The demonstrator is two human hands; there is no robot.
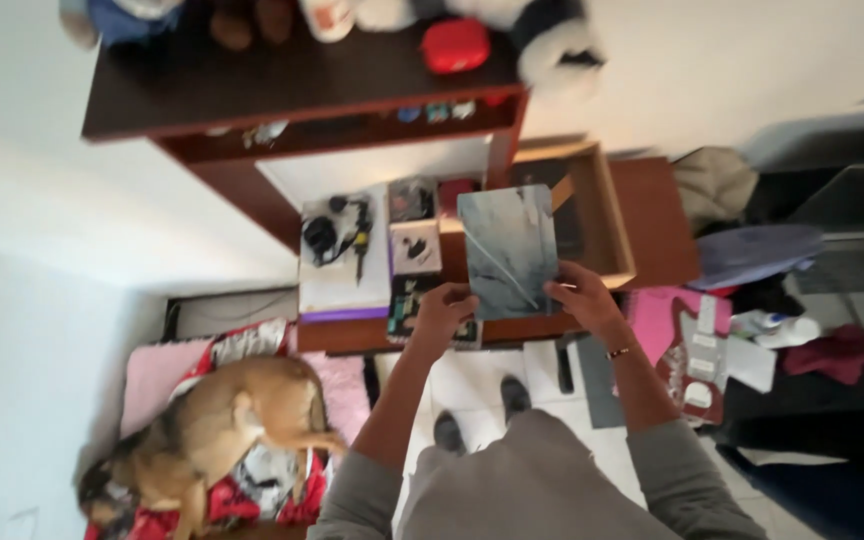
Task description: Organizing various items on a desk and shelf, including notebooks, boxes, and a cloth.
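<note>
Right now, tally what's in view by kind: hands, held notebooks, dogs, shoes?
hands: 2, left hand and right hand
grey marbled notebook, held by both: 1
brown dog on the bedding: 1
dark shoes: 2
Total: 6

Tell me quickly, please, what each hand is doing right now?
Left hand: closed on the lower left edge of the grey marbled panel.
Right hand: closed on its lower right edge.

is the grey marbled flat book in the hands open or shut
Shut: the grey marbled flat book shows one whole cover, held at its lower corners by the left hand and right hand.
</note>
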